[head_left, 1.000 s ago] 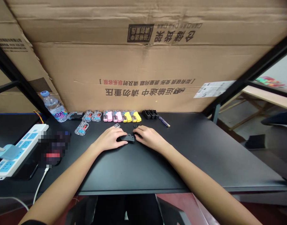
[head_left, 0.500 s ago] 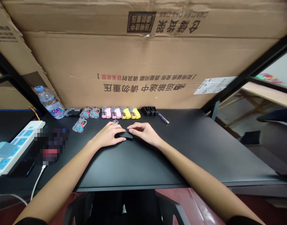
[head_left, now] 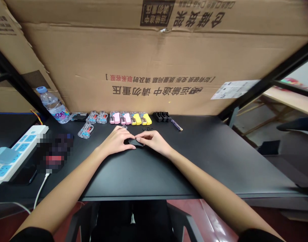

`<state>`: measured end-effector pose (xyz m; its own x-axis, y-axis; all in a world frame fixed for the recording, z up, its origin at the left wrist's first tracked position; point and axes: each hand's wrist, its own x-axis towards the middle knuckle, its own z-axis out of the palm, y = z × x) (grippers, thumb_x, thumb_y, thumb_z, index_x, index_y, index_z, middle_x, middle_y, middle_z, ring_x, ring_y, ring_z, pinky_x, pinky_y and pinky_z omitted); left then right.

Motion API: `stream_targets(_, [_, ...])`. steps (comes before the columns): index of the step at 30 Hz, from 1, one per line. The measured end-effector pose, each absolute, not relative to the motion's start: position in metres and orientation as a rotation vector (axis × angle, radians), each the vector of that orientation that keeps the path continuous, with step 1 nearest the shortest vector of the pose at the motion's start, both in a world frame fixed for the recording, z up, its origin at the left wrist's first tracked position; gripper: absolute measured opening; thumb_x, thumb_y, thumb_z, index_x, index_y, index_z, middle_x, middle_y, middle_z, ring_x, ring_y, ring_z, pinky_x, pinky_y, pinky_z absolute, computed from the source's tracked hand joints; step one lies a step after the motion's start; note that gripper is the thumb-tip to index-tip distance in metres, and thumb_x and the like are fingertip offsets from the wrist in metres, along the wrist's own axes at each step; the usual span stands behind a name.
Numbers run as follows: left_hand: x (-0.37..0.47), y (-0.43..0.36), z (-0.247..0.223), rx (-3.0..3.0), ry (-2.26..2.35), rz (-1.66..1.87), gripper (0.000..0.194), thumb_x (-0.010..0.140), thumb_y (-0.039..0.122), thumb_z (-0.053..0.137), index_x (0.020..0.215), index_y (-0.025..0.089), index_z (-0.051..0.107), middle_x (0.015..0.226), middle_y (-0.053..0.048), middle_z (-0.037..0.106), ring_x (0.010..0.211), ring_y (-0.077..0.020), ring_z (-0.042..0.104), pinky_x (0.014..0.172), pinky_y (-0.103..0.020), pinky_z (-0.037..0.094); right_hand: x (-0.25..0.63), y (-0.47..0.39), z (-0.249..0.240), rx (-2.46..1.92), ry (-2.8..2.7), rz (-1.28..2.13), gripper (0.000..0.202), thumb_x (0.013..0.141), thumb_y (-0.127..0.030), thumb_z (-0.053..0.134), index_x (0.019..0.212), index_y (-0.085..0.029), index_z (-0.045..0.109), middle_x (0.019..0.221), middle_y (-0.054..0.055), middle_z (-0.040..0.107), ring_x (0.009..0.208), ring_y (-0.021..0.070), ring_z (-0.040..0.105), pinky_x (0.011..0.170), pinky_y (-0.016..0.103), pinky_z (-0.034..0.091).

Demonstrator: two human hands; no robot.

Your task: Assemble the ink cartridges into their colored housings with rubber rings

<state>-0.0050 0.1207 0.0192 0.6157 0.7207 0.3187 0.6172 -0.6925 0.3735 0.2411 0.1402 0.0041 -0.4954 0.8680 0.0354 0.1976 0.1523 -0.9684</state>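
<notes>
A small dark flat piece (head_left: pixel 135 142) lies at the middle of the black table, between my two hands. My left hand (head_left: pixel 118 140) curls round its left side, with the thumb on the near edge and the fingers on the far edge. My right hand (head_left: pixel 155 142) is closed in a pinch over the piece's right end. Whatever the right fingertips hold is too small to make out. Just beyond my hands lie several small black rings (head_left: pixel 147 128). Part of a clear plastic piece (head_left: pixel 124 127) shows behind my left hand.
Along the cardboard wall (head_left: pixel 154 53) stand pink pieces (head_left: pixel 115 118), yellow pieces (head_left: pixel 136 118), clear plastic pieces (head_left: pixel 92 117) and a row of black parts (head_left: pixel 161 116). A purple slim packet (head_left: pixel 176 125) lies right. Left are a bottle (head_left: pixel 54 106) and a power strip (head_left: pixel 20 151).
My right fingertips have closed in on the dark piece, and it has turned slightly. The black rings beyond my right hand now show more fully. The camera view has shifted a little.
</notes>
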Motion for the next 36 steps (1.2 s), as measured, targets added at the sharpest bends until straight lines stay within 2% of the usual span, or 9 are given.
stream_targets(4, [-0.003, 0.12, 0.02, 2.572, 1.114, 0.7, 0.033, 0.089, 0.045, 0.087, 0.109, 0.024, 0.072, 0.103, -0.002, 0.079, 0.1, -0.0236, 0.071, 0.106, -0.043, 0.041, 0.239, 0.139, 0.007, -1.079, -1.683, 1.511, 0.039, 0.079, -0.039, 0.085, 0.111, -0.017, 0.079, 0.075, 0.0, 0.074, 0.066, 0.0157, 0.065, 0.067, 0.031, 0.054])
stream_targets(8, [-0.001, 0.118, 0.023, 2.535, 1.115, 0.693, 0.035, 0.089, 0.043, 0.086, 0.111, 0.024, 0.067, 0.107, -0.002, 0.078, 0.104, -0.024, 0.07, 0.107, -0.043, 0.04, 0.239, 0.139, 0.007, -1.089, -1.642, 1.521, 0.034, 0.077, -0.036, 0.086, 0.104, -0.018, 0.077, 0.076, 0.001, 0.074, 0.064, 0.0142, 0.065, 0.062, 0.028, 0.052])
stream_targets(12, [-0.001, 0.117, 0.024, 2.555, 1.116, 0.684, 0.035, 0.089, 0.042, 0.087, 0.11, 0.024, 0.066, 0.108, -0.002, 0.078, 0.105, -0.0244, 0.068, 0.107, -0.043, 0.039, 0.241, 0.141, 0.005, -1.066, -1.699, 1.509, 0.035, 0.079, -0.043, 0.086, 0.101, -0.017, 0.078, 0.078, 0.002, 0.074, 0.066, 0.0151, 0.065, 0.066, 0.03, 0.054])
stream_targets(17, [-0.006, 0.116, 0.032, 2.587, 1.128, 0.678, 0.02, 0.101, 0.043, 0.072, 0.104, 0.024, 0.07, 0.113, -0.003, 0.077, 0.112, -0.0248, 0.065, 0.106, -0.042, 0.039, 0.242, 0.139, 0.007, -1.059, -1.923, 1.206, 0.033, 0.091, -0.049, 0.073, 0.098, -0.017, 0.08, 0.086, 0.004, 0.076, 0.07, 0.0168, 0.064, 0.069, 0.032, 0.054])
stream_targets(21, [-0.015, 0.12, 0.04, 2.57, 1.3, 0.816, 0.025, 0.109, 0.039, 0.055, 0.102, 0.022, 0.072, 0.115, -0.006, 0.077, 0.115, -0.026, 0.064, 0.106, -0.043, 0.041, 0.244, 0.137, 0.009, -1.079, -2.043, 0.925, 0.027, 0.095, -0.044, 0.069, 0.1, -0.019, 0.078, 0.078, 0.002, 0.073, 0.064, 0.0159, 0.061, 0.064, 0.03, 0.052])
stream_targets(25, [-0.023, 0.125, 0.041, 2.5, 1.511, 0.871, 0.022, 0.106, 0.032, 0.054, 0.098, 0.021, 0.071, 0.102, -0.006, 0.077, 0.098, -0.0241, 0.067, 0.093, -0.038, 0.045, 0.248, 0.137, 0.009, -1.098, -2.133, 0.704, 0.021, 0.096, -0.041, 0.069, 0.09, -0.021, 0.074, 0.08, 0.003, 0.073, 0.066, 0.0165, 0.063, 0.065, 0.029, 0.05])
stream_targets(31, [-0.027, 0.126, 0.042, 2.313, 1.766, 0.79, 0.017, 0.1, 0.028, 0.056, 0.097, 0.023, 0.072, 0.064, 0.003, 0.062, 0.062, -0.0178, 0.059, 0.066, -0.029, 0.038, 0.252, 0.134, 0.014, -1.212, -2.156, 0.56, 0.022, 0.104, -0.039, 0.056, 0.107, -0.023, 0.071, 0.058, -0.004, 0.059, 0.054, 0.0165, 0.055, 0.061, 0.029, 0.043])
stream_targets(34, [-0.029, 0.126, 0.043, 2.278, 1.807, 0.723, 0.018, 0.102, 0.031, 0.054, 0.101, 0.024, 0.071, 0.059, 0.004, 0.058, 0.058, -0.0176, 0.057, 0.061, -0.029, 0.034, 0.253, 0.133, 0.016, -1.174, -2.151, 0.529, 0.025, 0.105, -0.036, 0.052, 0.11, -0.023, 0.073, 0.065, -0.002, 0.063, 0.058, 0.0172, 0.059, 0.065, 0.03, 0.047])
stream_targets(36, [-0.031, 0.127, 0.042, 2.254, 1.829, 0.66, 0.018, 0.102, 0.034, 0.056, 0.105, 0.024, 0.07, 0.061, 0.004, 0.061, 0.061, -0.0185, 0.06, 0.061, -0.029, 0.035, 0.254, 0.133, 0.017, -1.087, -2.18, 0.525, 0.023, 0.103, -0.033, 0.055, 0.11, -0.023, 0.074, 0.079, 0.002, 0.07, 0.066, 0.0178, 0.063, 0.071, 0.031, 0.052])
